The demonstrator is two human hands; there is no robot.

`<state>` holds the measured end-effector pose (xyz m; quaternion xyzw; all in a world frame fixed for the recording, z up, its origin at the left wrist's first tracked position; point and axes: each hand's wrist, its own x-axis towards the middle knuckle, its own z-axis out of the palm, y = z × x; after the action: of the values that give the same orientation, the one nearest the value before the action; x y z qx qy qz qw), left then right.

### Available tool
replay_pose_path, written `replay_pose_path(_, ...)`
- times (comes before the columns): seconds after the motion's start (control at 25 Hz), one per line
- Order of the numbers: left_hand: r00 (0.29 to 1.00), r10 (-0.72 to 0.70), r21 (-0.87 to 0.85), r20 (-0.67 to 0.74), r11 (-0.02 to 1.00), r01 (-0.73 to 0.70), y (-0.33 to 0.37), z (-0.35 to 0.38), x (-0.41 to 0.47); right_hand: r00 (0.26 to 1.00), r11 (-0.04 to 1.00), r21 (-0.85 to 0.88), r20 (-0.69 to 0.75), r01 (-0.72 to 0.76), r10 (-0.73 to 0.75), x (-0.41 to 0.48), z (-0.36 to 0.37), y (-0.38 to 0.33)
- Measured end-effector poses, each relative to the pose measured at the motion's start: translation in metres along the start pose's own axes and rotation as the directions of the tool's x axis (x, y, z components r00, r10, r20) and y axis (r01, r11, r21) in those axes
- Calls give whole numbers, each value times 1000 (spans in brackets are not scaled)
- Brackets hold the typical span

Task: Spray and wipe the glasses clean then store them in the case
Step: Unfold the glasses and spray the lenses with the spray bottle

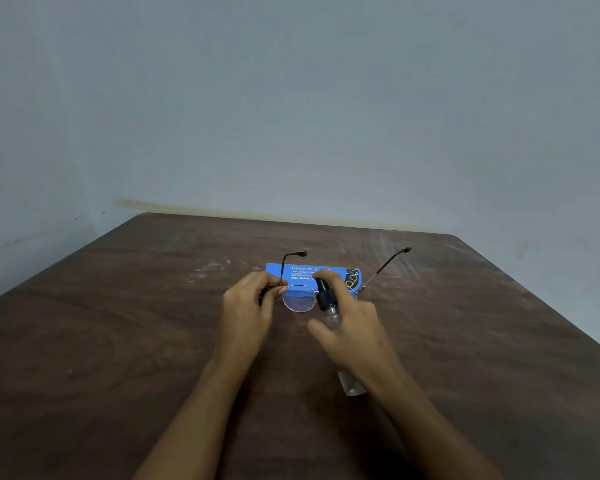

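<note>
Aim the spray bottle (326, 301) squarely at the lens of the glasses (298, 299). Press in short bursts and direct mist away from the case (305, 270).

Left hand (248, 303): fingers and thumb pinched on the frame by the hinge. Temples unfolded, glasses raised above the table (118, 341), just in front of the blue case.

Right hand (352, 329): curled round the bottle, forefinger on the pump head.

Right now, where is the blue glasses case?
In the head view, the blue case lies mid-frame on the table, just beyond and partly hidden by the glasses in the left hand and the spray bottle in the right hand.
</note>
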<state>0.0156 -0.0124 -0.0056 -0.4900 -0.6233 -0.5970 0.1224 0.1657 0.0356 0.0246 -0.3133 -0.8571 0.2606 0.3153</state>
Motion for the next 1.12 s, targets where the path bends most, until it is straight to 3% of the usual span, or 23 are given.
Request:
replay_pose_path(0.32,1000,-1,-12,-8,1000,1,2,-1,-1,999,999,16,-6,-37,37,-1,-2,-2)
replay_pose_path(0.6,999,-19,2,-40,1000,19,1,0,1,973,991,79,-198,-106,120,-17,-17,7)
replay_pose_path(1.12,998,-26,61,-56,998,30,5,-3,2,977,986,147,-184,-82,109,-18,-30,15)
